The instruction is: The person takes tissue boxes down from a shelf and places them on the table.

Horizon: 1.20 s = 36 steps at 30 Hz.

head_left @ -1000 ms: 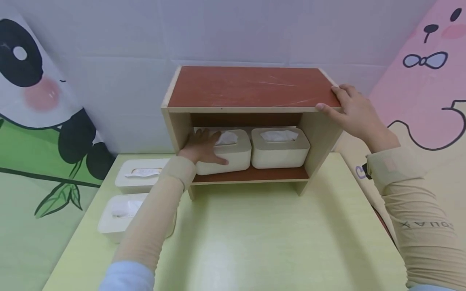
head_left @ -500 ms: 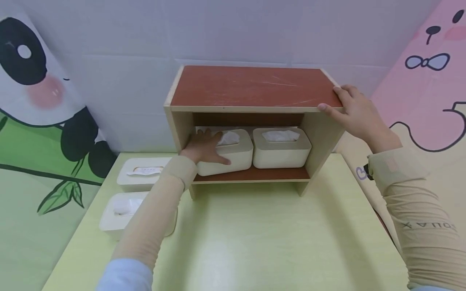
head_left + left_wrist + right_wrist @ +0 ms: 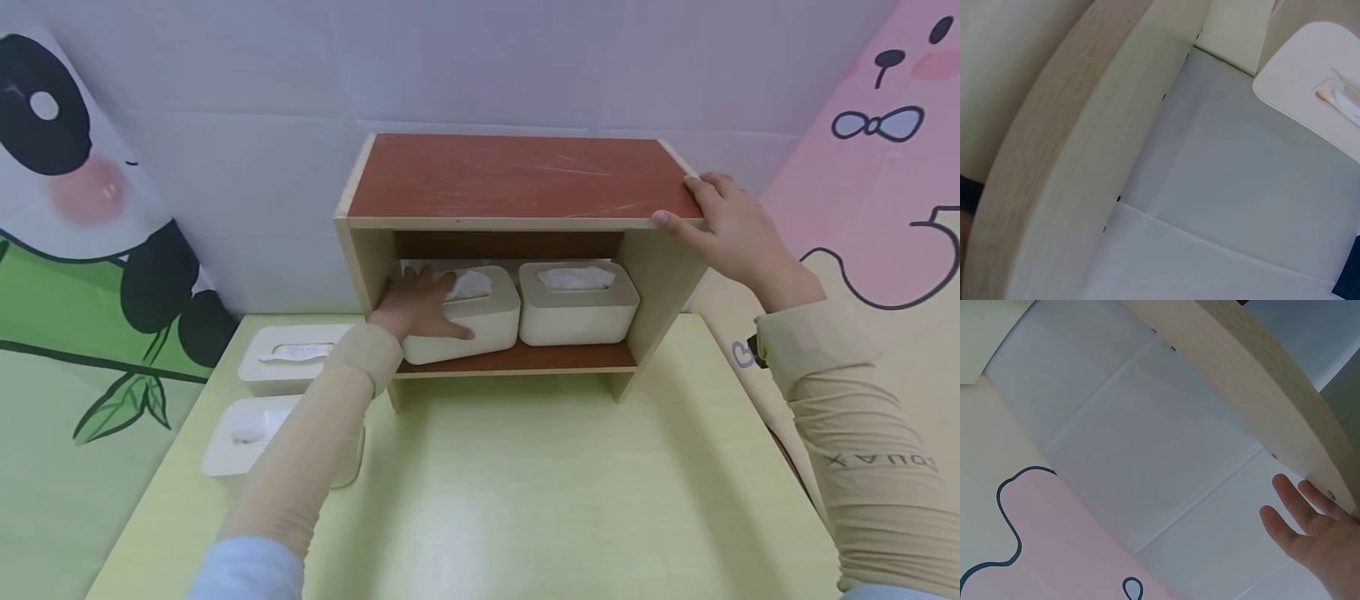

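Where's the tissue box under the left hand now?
In the head view, the tissue box sits inside the shelf, left of a second box, with the left hand over it.

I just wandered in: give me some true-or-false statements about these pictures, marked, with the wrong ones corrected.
1. The left hand is spread over the left tissue box inside the wooden shelf. True.
2. No tissue shows in any box. False: white tissue shows in the right tissue box.
3. The right hand rests on the shelf's upper corner. True.
4. Only one tissue box is outside the shelf. False: a rear tissue box and a front tissue box sit on the table.
5. The shelf's top is blue. False: it is reddish brown.
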Available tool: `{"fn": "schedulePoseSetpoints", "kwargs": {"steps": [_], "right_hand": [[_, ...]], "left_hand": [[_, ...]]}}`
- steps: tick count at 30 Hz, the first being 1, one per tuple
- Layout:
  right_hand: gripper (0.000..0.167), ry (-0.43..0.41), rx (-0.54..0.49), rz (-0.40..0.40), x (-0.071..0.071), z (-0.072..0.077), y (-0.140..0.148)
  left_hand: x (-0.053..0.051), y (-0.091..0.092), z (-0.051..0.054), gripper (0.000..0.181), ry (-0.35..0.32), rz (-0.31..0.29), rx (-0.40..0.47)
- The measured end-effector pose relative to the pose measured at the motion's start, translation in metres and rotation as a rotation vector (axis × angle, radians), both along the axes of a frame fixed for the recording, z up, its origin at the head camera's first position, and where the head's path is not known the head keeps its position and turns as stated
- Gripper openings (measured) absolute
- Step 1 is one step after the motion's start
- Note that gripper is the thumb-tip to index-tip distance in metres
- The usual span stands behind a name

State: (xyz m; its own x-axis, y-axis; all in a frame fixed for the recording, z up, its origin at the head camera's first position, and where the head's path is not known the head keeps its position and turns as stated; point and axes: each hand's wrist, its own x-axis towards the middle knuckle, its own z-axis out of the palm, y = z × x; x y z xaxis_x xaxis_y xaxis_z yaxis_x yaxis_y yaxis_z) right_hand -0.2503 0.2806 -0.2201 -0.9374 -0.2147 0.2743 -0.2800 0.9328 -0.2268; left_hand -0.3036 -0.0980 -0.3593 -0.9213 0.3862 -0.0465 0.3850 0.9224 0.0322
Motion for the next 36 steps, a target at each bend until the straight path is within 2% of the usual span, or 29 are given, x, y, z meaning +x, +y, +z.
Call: {"fn": "schedulePoseSetpoints", "kwargs": {"steps": [13, 24, 36], "right_hand": [[0.084, -0.004, -0.003, -0.002, 0.0, -0.001, 0.0], [0.085, -0.017, 0.001, -0.006, -0.001, 0.0, 0.001], [0.084, -0.006, -0.001, -0.006, -0.001, -0.001, 0.001]], "left_hand": [[0.012, 0.001, 0.003, 0.108, 0.052, -0.007, -0.008], [0.024, 0.003, 0.002, 0.106, 0.139, -0.043, -0.04], [0.042, 0.004, 0.0, 0.1, 0.272, -0.114, -0.03]]}}
